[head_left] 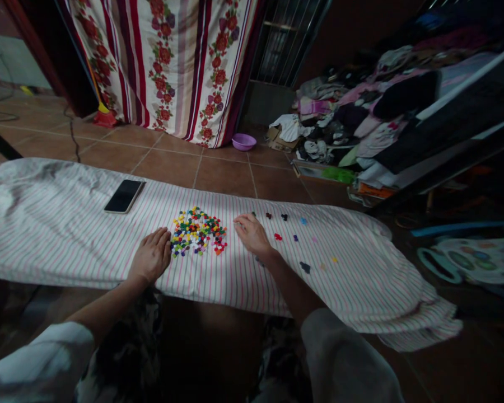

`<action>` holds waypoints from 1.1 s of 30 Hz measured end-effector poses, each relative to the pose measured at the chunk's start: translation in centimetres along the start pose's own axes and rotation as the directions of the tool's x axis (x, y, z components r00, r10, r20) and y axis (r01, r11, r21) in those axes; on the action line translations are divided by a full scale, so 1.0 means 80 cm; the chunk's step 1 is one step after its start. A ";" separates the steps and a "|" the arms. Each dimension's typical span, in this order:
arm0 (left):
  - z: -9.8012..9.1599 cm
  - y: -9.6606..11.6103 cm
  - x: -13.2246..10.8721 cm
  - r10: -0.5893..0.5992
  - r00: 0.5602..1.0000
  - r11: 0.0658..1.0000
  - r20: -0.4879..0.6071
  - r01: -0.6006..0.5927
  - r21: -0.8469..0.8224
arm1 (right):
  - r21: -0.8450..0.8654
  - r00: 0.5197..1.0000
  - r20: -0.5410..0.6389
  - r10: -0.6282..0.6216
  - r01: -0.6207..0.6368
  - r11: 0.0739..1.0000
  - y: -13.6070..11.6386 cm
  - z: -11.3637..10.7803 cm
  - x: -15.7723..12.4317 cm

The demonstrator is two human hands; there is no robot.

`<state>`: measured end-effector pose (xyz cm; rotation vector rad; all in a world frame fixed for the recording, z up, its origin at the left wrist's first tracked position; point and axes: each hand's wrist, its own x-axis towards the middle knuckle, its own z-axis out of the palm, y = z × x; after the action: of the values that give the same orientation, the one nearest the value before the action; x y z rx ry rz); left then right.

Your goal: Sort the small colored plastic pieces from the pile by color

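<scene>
A pile of small many-coloured pieces [197,230], like beads or tiny blocks, lies on a striped cloth [88,246]. My left hand [152,254] rests flat at the pile's left edge, fingers stretched out and holding nothing I can see. Just right of the pile, my right hand [252,232] has thumb and fingertips pinched together; whatever is between them is too small to make out. Beyond that hand lie little groups sorted by colour: red pieces [278,237], black pieces [284,217], light blue pieces [303,221], purple pieces [295,238] and dark grey pieces [305,267].
A phone [124,196] lies on the cloth at the left. Past the cloth's far edge are a floral striped curtain [163,67], a purple bowl [244,142] on the tiled floor and a heap of clothes [353,112]. A dark slanting bar [445,162] stands at the right.
</scene>
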<state>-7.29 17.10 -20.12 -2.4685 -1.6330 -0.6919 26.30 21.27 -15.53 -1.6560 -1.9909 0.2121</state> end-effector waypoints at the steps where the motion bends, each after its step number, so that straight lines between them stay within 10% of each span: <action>1: 0.000 0.000 0.000 -0.003 1.000 1.000 -0.002 0.003 -0.005 | 0.030 0.999 0.009 -0.045 0.045 0.999 -0.010 0.004 -0.003; 13: -0.002 0.004 0.000 -0.005 1.000 1.000 -0.007 0.005 -0.025 | 0.031 0.966 0.018 -0.256 0.256 0.966 -0.057 0.046 -0.008; 33: -0.001 0.005 0.001 -0.028 1.000 1.000 -0.008 0.028 0.004 | -0.073 0.973 0.104 -0.206 0.214 0.974 -0.079 0.075 0.000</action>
<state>-6.94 16.98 -19.93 -2.4416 -1.6678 -0.7005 17.91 21.05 -17.80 -1.4951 -2.2580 0.1330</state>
